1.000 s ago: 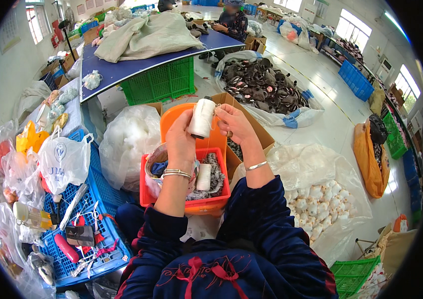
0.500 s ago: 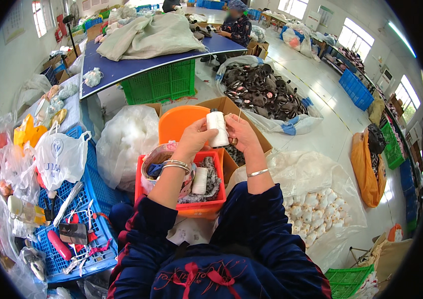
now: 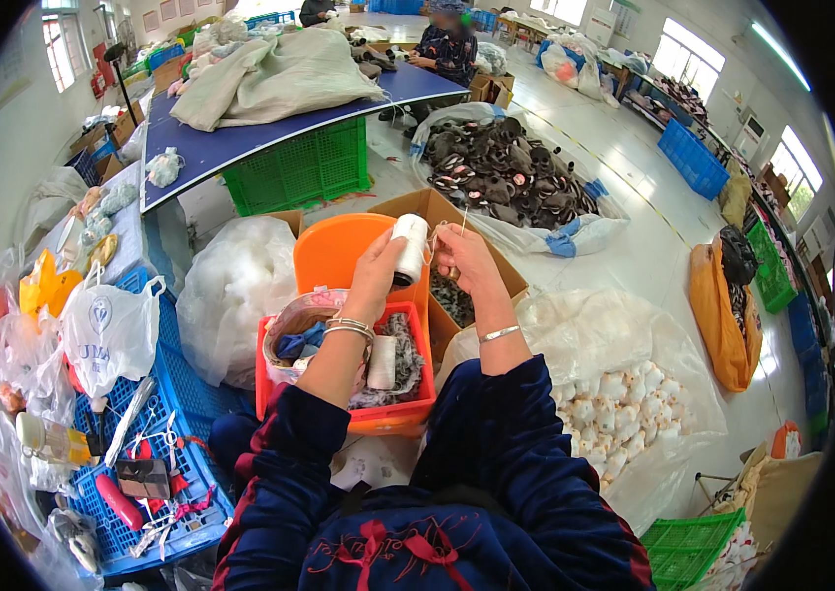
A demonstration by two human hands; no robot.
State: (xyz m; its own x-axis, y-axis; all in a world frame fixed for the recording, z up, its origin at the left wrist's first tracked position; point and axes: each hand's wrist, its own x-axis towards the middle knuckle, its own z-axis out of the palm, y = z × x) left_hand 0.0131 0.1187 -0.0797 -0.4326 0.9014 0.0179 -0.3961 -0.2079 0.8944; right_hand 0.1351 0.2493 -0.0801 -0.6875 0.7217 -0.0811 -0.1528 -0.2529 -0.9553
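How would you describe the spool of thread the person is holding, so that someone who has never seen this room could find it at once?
Start at the red basket on the person's lap, then look just above it to the raised left hand. Its fingers grip a white spool of thread, upright before an orange lid. A second white spool lies in the basket; only this one is in a hand.

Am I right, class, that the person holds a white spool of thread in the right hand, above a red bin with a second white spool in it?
Not quite: the head view shows the white spool of thread held in the left hand, not the right. The red bin below does hold a second white spool.
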